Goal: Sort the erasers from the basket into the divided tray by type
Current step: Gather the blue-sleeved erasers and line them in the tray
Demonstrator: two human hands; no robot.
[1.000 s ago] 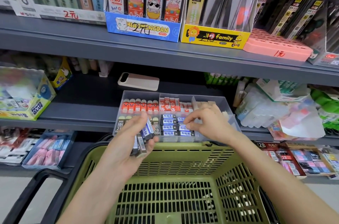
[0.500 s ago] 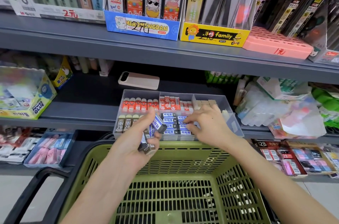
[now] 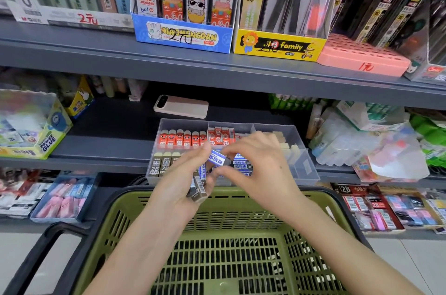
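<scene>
A clear divided tray (image 3: 183,125) sits on the middle shelf, holding rows of red erasers (image 3: 181,138), grey 2B erasers (image 3: 161,164) and blue-and-white erasers (image 3: 242,163). My left hand (image 3: 179,181) grips a small stack of erasers (image 3: 199,186) just in front of the tray. Between the thumb and fingers of my right hand (image 3: 260,166) is a blue-and-white eraser (image 3: 218,159), pinched at the top of that stack. The green basket (image 3: 217,246) lies below both hands and its floor looks bare.
A pink phone (image 3: 181,106) lies behind the tray. A glue box (image 3: 31,130) stands at the left, plastic packs (image 3: 362,140) at the right. The upper shelf (image 3: 217,65) carries lead and pen boxes. More erasers fill bins on the lower shelf (image 3: 60,195).
My right hand has come back from the tray's blue-and-white row to my left hand and closed on the top eraser there. My left hand rose slightly.
</scene>
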